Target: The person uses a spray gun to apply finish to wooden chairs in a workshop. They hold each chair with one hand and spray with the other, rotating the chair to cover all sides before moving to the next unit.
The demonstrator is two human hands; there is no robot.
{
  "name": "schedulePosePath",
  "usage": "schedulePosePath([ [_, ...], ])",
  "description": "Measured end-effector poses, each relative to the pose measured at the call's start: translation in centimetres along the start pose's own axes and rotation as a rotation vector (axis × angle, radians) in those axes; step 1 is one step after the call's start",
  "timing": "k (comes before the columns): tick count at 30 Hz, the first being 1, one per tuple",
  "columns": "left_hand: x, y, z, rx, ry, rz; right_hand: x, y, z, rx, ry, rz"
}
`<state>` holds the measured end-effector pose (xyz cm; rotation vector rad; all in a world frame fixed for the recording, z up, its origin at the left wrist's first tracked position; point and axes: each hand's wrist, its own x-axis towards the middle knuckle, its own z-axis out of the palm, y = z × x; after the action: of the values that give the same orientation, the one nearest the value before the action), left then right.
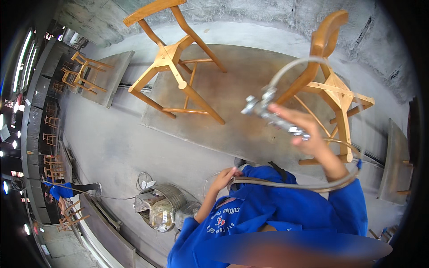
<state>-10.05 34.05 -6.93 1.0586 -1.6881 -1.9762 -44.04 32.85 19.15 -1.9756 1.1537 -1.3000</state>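
My right hand is closed around a silver spray gun, blurred by motion, above a wide brownish board. From the gun a translucent hose arcs up and to the right. Low at the middle, near my blue shirt, my left hand is closed on a bundle of hoses that loops toward my right arm. Two wooden chair frames without seat pads stand on the board: one chair at its left, another chair at its right, closest to the gun.
A woven basket with plastic-lined containers sits on the floor at lower left, a hose running past it. Farther left, a co-worker in blue bends by a chair. More chairs stand on another board behind. A grey wall bounds the far side.
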Motion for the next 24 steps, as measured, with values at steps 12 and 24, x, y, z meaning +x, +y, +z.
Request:
schedulePosePath([
  [12, -7.6, 2.7, -6.1, -0.088, 1.073, -0.083, 9.8, 19.2, 14.5, 0.872, 0.786, 0.968],
  [24, -8.0, 14.0, -12.4, 0.225, 0.95, 0.157, 20.6, 21.5, 7.0, 1.386, 0.913, 0.317],
])
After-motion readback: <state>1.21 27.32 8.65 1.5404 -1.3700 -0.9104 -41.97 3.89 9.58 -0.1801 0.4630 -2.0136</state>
